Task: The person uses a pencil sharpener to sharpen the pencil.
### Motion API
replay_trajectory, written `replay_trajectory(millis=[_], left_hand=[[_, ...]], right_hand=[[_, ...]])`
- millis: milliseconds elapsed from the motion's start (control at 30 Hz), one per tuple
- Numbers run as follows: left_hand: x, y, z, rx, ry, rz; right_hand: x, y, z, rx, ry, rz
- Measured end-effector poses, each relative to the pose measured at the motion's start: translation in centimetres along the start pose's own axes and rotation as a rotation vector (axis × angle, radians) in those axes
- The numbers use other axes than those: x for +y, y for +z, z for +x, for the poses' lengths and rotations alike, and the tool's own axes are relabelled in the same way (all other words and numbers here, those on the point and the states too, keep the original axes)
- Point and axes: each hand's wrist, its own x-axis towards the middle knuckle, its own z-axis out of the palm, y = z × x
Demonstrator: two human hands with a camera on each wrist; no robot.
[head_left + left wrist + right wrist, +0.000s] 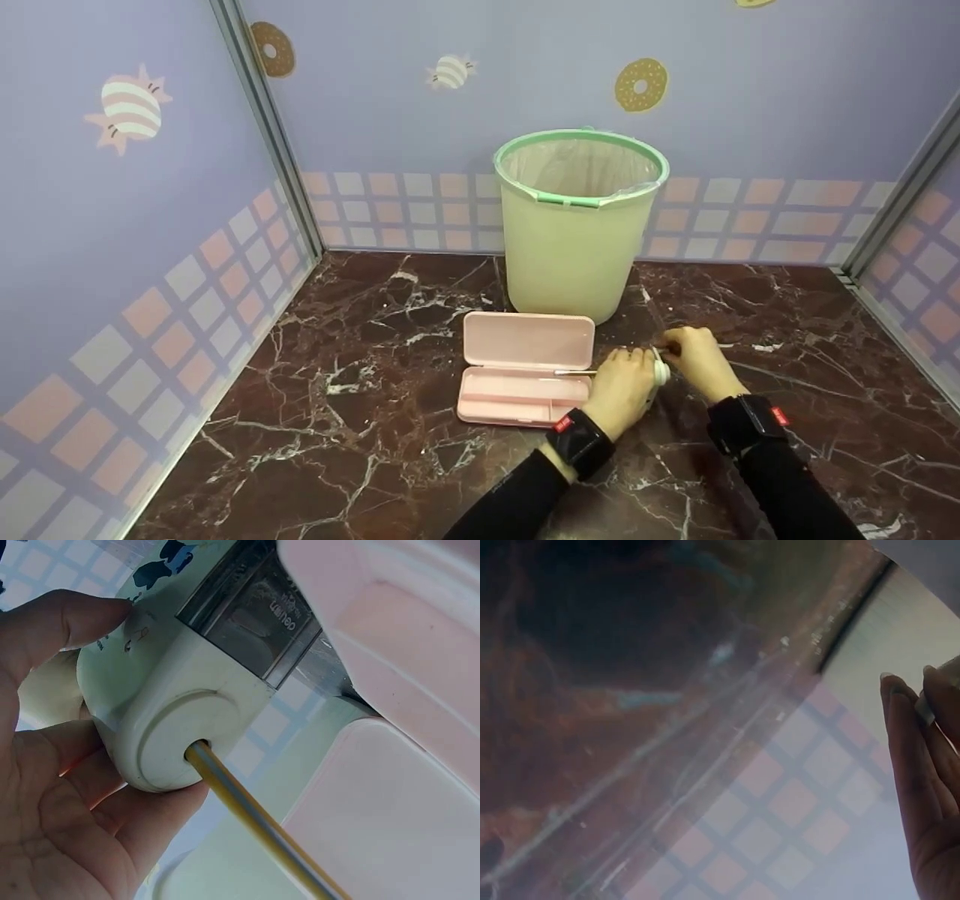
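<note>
My left hand (622,386) grips a pale green and white pencil sharpener (180,731) with a dark see-through shavings drawer (251,622). A yellow-and-grey striped pencil (259,821) sticks out of the round hole in its end. In the head view, that pencil points left over the open pink pencil case (502,411). At the sharpener's other end, my right hand (699,360) pinches the crank handle, mostly hidden by the fingers. The right wrist view shows those fingertips (889,686) together around a small pale piece.
A pale green trash bin (574,255) with a clear liner stands right behind the pencil case. Dark red marble tabletop (345,420) spreads around, bounded by purple patterned walls (390,105) at the back and sides.
</note>
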Motion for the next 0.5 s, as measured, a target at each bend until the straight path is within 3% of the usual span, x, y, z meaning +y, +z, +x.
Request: replay_trajectory(millis=[500], left_hand=[[0.1, 0.3, -0.1, 0.065, -0.025, -0.007]], right_hand=[[1.0, 1.1, -1.3, -0.072, -0.122, -0.01]])
